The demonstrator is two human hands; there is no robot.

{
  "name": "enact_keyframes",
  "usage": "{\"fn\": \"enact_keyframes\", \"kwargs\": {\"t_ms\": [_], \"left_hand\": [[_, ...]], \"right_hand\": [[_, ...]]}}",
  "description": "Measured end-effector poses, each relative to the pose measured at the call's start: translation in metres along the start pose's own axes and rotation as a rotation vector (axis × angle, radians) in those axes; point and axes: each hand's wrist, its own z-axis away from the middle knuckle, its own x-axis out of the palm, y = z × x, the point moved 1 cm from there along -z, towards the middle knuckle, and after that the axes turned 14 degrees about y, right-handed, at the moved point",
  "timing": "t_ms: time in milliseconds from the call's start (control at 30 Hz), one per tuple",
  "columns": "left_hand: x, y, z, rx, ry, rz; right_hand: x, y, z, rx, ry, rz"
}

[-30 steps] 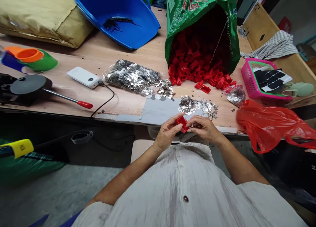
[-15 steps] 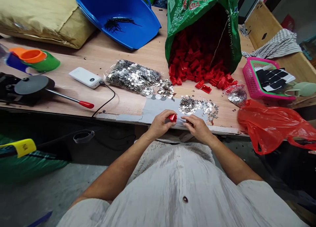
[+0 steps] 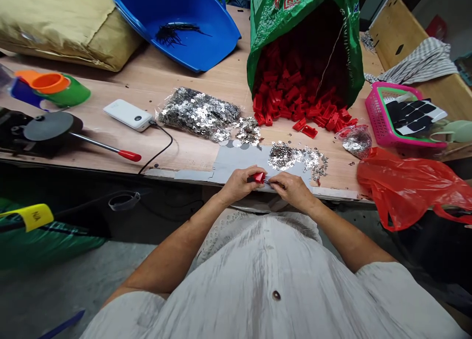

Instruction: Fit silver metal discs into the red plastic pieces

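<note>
My left hand (image 3: 240,184) is closed round a small red plastic part (image 3: 259,177), its open end turned to the right. My right hand (image 3: 293,189) pinches a thin metal tool, perhaps tweezers (image 3: 268,182), whose tip is at that open end. Whether the tip carries a small piece is too fine to make out. Both hands are over the front edge of a grey mat (image 3: 236,164). Just beyond my right hand lies a pile of small shiny metal pieces (image 3: 285,156).
A green sack (image 3: 258,39) spills many red parts (image 3: 295,98) onto the table. Left of it are a bag of metal pieces (image 3: 201,112), a white power bank (image 3: 127,114) and a blue scoop-shaped basin (image 3: 206,44). On the right stand a pink basket (image 3: 378,115) and a red plastic bag (image 3: 409,181).
My right hand has moved slightly left, bringing the metal tool's tip to the open end of the red part. My left hand keeps its hold, with the part slightly shifted.
</note>
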Motion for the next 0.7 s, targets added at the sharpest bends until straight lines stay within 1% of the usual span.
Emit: {"fn": "enact_keyframes", "kwargs": {"t_ms": [200, 367, 500, 600, 700], "left_hand": [[-0.001, 0.005, 0.0, 0.005, -0.046, -0.02], [-0.001, 0.007, 0.001, -0.015, -0.04, -0.02], [0.003, 0.007, 0.003, -0.023, -0.015, -0.04], [0.005, 0.007, 0.004, -0.034, 0.002, -0.056], [0.005, 0.01, 0.006, -0.044, 0.008, -0.058]], "right_hand": [[0.003, -0.005, 0.0, 0.026, -0.031, 0.085], [0.002, -0.023, -0.002, 0.101, -0.072, 0.249], [0.006, -0.036, -0.005, 0.136, -0.099, 0.344], [0.01, -0.037, -0.006, 0.153, -0.075, 0.326], [0.009, -0.031, -0.005, 0.157, -0.066, 0.233]]}}
